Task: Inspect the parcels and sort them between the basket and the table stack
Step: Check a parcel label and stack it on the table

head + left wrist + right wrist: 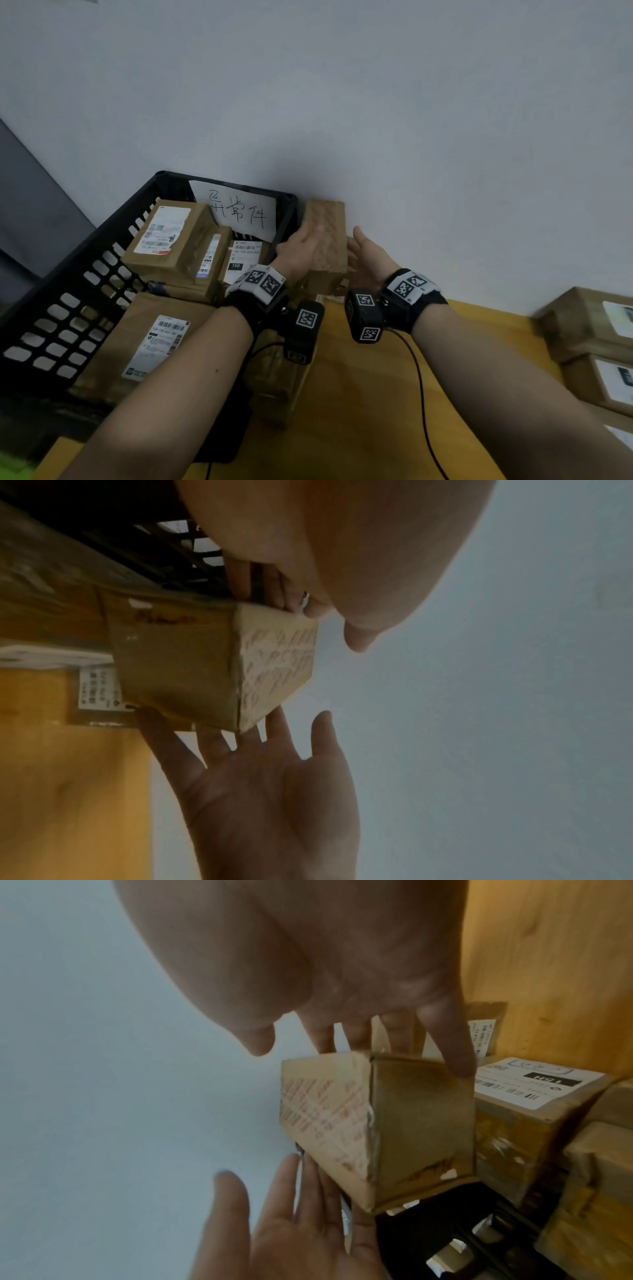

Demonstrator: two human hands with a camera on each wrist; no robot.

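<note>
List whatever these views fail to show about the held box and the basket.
- Box: no shipping label on any visible face; red print blurred in both wrist views.
- Box underside: hidden in every view.
- Basket: near part covered by the left arm in the head view.
- Right-hand stack: cut off by the head view's edge.

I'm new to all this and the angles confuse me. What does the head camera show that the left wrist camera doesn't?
Only the head view shows the black basket's labelled parcels, its handwritten paper sign, and both wrist cameras. Only the left wrist view shows the right hand's open palm and the box's plain side. Both show the taped cardboard box between the left hand and right hand.
</note>
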